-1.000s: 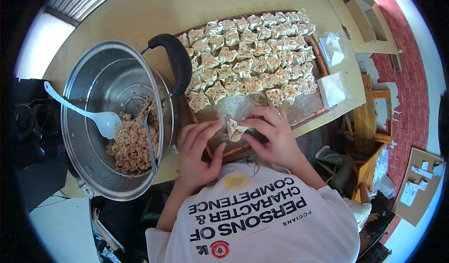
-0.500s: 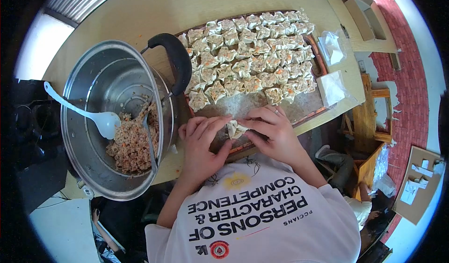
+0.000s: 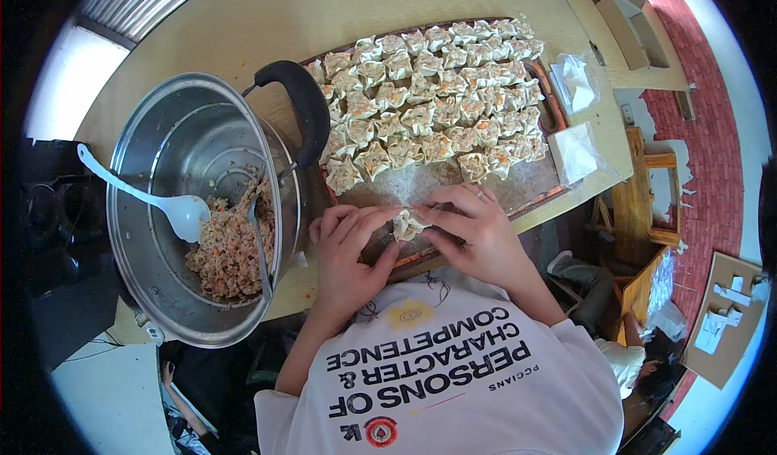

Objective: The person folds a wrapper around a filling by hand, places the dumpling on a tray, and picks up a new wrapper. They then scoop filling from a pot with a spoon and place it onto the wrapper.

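Note:
Both hands pinch one filled dumpling (image 3: 406, 225) just above the near edge of a brown tray (image 3: 541, 184). My left hand (image 3: 348, 254) cups it from the left with curled fingers. My right hand (image 3: 476, 232), with a ring on one finger, presses its wrapper from the right. Several finished dumplings (image 3: 429, 91) lie in rows over the far part of the tray. To the left stands a large steel pot (image 3: 166, 143) holding minced filling (image 3: 229, 248), a white ladle (image 3: 154, 197) and a metal spoon (image 3: 260, 248).
The pot's black handle (image 3: 303, 103) reaches over the tray's left end. Two clear bags of white wrappers (image 3: 576, 123) lie at the table's right edge. Below the round wooden table (image 3: 267, 18) are cardboard pieces (image 3: 720, 309) and a brick floor.
My left fingers have curled in tighter around the dumpling and both hands have closed on it; the wrapper is more gathered. The hands shifted slightly up onto the tray edge.

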The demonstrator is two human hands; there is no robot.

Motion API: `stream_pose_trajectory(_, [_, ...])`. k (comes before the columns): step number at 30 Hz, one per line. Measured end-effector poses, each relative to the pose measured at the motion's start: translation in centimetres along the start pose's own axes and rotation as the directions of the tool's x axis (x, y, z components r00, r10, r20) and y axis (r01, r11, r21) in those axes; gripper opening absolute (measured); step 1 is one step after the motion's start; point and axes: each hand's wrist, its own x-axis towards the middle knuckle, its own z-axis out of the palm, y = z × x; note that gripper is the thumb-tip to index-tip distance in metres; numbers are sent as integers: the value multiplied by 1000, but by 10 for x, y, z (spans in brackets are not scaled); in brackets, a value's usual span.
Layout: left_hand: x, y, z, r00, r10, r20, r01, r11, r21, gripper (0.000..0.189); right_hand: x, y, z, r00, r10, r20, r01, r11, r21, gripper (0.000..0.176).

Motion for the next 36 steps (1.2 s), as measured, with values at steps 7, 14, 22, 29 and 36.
stream_pose_trajectory(7, [-2,-2,2,1000,8,-9,-8,1000,2,53,-5,10,-2,998,-38,56,40,999,-26,31])
stream_pose_trajectory(14, [2,4,-5,999,32,-29,-34,998,-59,61,11,-17,-44,998,46,-54,-44,998,43,29])
stream_pose_trajectory(22, [-14,-23,11,989,64,-135,-91,975,-203,41,121,-76,-62,861,-479,-170,490,871,31,30])
stream_pose_trajectory(29, [-4,-3,2,968,69,-241,-132,958,-254,16,203,-109,3,567,-551,612,570,799,192,30])
stream_pose_trajectory(36, [-4,-9,1,961,96,-258,-175,935,-307,22,241,-146,10,159,-214,964,586,806,83,24])
